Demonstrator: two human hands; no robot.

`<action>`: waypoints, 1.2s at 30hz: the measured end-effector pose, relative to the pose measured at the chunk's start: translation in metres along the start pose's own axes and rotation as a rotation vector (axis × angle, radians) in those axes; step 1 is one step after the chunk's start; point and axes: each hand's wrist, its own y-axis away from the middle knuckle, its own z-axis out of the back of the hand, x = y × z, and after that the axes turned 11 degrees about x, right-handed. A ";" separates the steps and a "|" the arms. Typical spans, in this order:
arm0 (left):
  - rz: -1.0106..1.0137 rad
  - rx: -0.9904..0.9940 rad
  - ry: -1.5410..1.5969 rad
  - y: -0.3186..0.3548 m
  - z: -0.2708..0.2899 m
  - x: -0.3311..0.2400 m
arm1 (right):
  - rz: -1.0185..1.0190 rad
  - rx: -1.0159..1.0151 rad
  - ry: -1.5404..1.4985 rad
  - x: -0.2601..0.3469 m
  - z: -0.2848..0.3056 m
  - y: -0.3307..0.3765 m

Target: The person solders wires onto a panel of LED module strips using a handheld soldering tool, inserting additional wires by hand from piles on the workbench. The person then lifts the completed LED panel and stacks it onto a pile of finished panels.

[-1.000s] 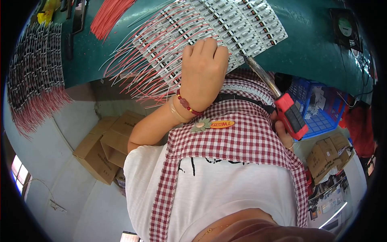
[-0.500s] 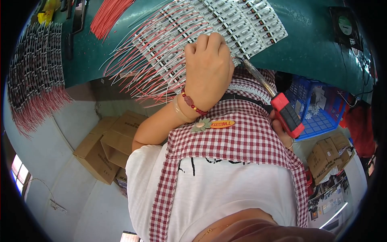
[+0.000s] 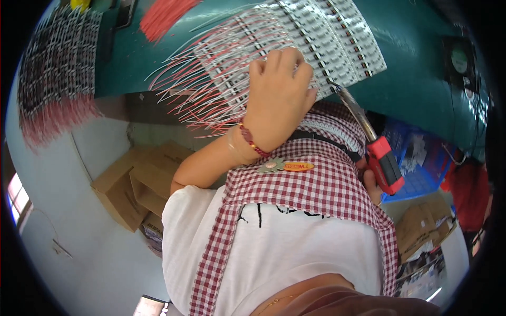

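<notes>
My left hand [image 3: 278, 97] is over a sheet of joined small white circuit modules [image 3: 337, 47], its fingers bent down and closed. Whatever they pinch is hidden beneath the palm. Red and white wires [image 3: 211, 79] fan out to the left from the sheet's rows. Low on the right, my right hand [image 3: 372, 185] is wrapped around the red and black handle of a soldering iron [image 3: 385, 164], partly hidden behind it. The iron's metal shaft slants up to the left. Its tip is at the sheet's near edge, just right of my left hand.
A bundle of cut red wires [image 3: 167, 16] lies on the green table [image 3: 411, 58]. Wired modules [image 3: 58, 68] hang over the table's left edge. A black device [image 3: 459, 62] stands at the right. Below are a blue basket [image 3: 416, 181] and cardboard boxes [image 3: 124, 184].
The whole view has shifted, with the sheet lower and further right in the picture. The iron's tip has moved right along the sheet, and the gap to my left hand is wider.
</notes>
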 end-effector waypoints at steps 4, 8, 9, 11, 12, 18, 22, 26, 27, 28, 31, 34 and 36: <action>0.122 -0.091 -0.216 -0.027 0.042 0.087 | 0.048 -0.027 -0.129 -0.003 0.001 -0.003; 0.220 -0.063 -0.546 -0.047 0.045 0.188 | 0.175 0.010 -0.169 -0.007 0.005 -0.022; 0.247 -0.041 -0.489 -0.052 0.041 0.196 | 0.180 0.008 -0.169 -0.005 0.004 -0.022; 0.262 -0.047 -0.405 -0.050 0.035 0.209 | 0.219 -0.012 -0.167 -0.003 0.003 -0.020; 0.257 -0.045 -0.401 -0.050 0.035 0.207 | 0.216 -0.018 -0.165 -0.001 0.002 -0.019; 0.176 -0.109 -0.302 -0.048 0.034 0.210 | 0.196 -0.003 -0.202 0.001 0.004 -0.018; 0.143 -0.096 -0.359 -0.048 0.025 0.218 | 0.214 0.009 -0.212 0.002 0.006 -0.020; 0.094 -0.169 -0.470 -0.049 0.026 0.220 | 0.214 0.013 -0.218 0.000 0.009 -0.018; 0.095 -0.167 -0.462 -0.050 0.026 0.221 | 0.209 0.011 -0.212 0.002 0.009 -0.016; 0.008 -0.208 -0.460 -0.051 0.028 0.221 | 0.194 0.013 -0.202 0.004 0.008 -0.016; -0.107 -0.272 -0.449 -0.054 0.034 0.216 | 0.182 0.022 -0.185 0.001 0.009 -0.015; -0.022 -0.211 -0.374 -0.053 0.034 0.210 | 0.189 0.019 -0.170 -0.001 0.007 -0.014; 0.097 -0.128 -0.314 -0.052 0.034 0.212 | 0.195 0.015 -0.164 -0.001 0.007 -0.014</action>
